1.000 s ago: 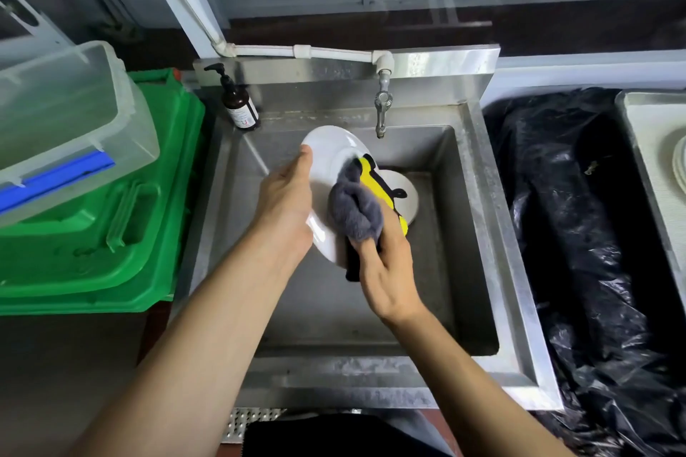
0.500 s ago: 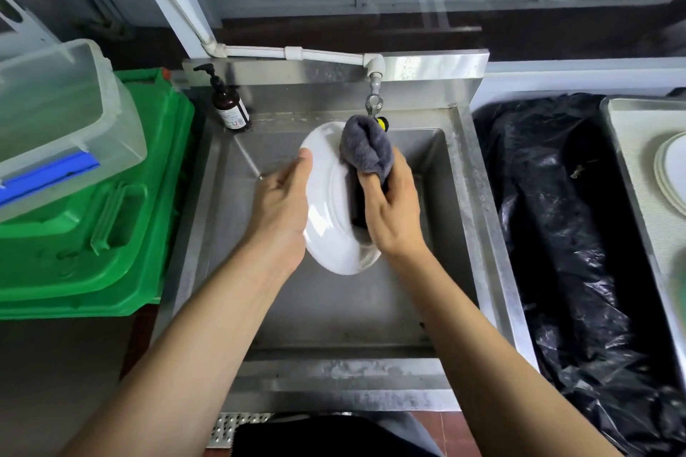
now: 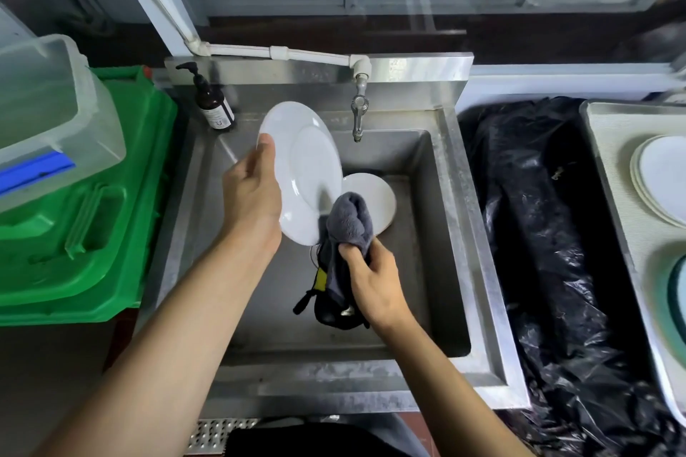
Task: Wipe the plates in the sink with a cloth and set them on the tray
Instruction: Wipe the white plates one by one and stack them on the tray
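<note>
While left hand (image 3: 252, 197) pinches tilted plate (image 3: 300, 171) by 1 rim, right hand (image 3: 375, 282) bunching cloth (image 3: 349, 223): hard wipe could slip it onto plate below (image 3: 375, 197).

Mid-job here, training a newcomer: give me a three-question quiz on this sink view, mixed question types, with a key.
1. True or false: the left hand grips the tilted white plate by its rim.
2. What does the right hand hold?
A. the grey cloth
B. the pump bottle
C. the tap
3. Fill in: a second plate lies in the ___.

Key: 1 true; 2 A; 3 sink.
</note>
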Demonstrator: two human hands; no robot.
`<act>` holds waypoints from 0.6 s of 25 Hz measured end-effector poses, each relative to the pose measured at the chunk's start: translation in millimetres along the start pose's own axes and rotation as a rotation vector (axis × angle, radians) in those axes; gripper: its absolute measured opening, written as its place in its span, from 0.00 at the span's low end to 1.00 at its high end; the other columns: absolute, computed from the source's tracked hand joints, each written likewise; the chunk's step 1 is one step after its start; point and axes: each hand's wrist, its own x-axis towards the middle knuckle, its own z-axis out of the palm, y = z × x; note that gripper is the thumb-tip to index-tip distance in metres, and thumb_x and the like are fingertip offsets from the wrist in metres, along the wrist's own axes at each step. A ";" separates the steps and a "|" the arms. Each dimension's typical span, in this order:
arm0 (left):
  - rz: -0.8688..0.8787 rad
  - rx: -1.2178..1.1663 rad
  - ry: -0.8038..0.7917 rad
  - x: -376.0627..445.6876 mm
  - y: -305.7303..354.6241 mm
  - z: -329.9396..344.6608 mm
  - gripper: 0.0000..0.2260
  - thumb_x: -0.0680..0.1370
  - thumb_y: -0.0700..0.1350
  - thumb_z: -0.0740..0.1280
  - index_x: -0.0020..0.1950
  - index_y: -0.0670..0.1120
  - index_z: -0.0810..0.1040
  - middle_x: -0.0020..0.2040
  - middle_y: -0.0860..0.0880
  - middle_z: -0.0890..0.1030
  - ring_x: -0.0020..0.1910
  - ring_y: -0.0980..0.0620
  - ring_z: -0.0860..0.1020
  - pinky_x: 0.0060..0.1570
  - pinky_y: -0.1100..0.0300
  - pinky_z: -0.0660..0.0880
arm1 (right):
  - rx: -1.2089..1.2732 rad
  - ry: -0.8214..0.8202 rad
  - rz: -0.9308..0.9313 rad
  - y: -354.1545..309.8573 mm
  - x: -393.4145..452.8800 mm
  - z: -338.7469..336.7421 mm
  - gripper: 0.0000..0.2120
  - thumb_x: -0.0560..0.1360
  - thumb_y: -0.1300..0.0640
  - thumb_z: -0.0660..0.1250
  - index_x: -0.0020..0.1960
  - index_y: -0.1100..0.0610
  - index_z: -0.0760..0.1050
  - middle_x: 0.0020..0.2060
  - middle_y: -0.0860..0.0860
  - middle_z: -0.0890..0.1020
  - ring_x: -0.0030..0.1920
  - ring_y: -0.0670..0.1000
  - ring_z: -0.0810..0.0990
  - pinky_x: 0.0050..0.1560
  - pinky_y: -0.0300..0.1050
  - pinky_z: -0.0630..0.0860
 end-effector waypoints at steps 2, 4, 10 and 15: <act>-0.035 -0.018 0.017 2.4 -6.2 -1.4 0.11 0.82 0.53 0.66 0.41 0.55 0.79 0.41 0.59 0.82 0.47 0.55 0.80 0.57 0.54 0.77 | -0.024 -0.006 -0.007 5.2 0.1 -16.2 0.05 0.81 0.57 0.65 0.52 0.57 0.78 0.42 0.52 0.84 0.41 0.46 0.80 0.47 0.48 0.78; -0.066 -0.022 0.025 3.7 -13.8 -3.6 0.09 0.82 0.53 0.66 0.42 0.54 0.78 0.43 0.57 0.81 0.51 0.52 0.80 0.60 0.52 0.77 | -0.074 0.085 -0.003 9.8 1.0 -36.7 0.04 0.81 0.56 0.64 0.53 0.55 0.77 0.42 0.50 0.84 0.43 0.47 0.81 0.46 0.43 0.77; -0.143 0.014 0.024 -6.8 -37.7 1.7 0.09 0.81 0.54 0.66 0.42 0.54 0.77 0.44 0.57 0.80 0.53 0.49 0.79 0.62 0.49 0.76 | -0.630 0.451 -0.211 39.8 11.9 -119.0 0.12 0.77 0.55 0.70 0.60 0.52 0.77 0.49 0.53 0.84 0.50 0.59 0.80 0.45 0.49 0.73; -0.169 0.043 0.005 -23.3 -51.6 9.5 0.09 0.81 0.53 0.67 0.42 0.54 0.77 0.43 0.56 0.80 0.47 0.53 0.79 0.58 0.53 0.77 | -1.040 0.605 -0.157 104.6 36.4 -165.0 0.33 0.68 0.61 0.76 0.72 0.51 0.75 0.67 0.58 0.77 0.63 0.65 0.76 0.63 0.61 0.71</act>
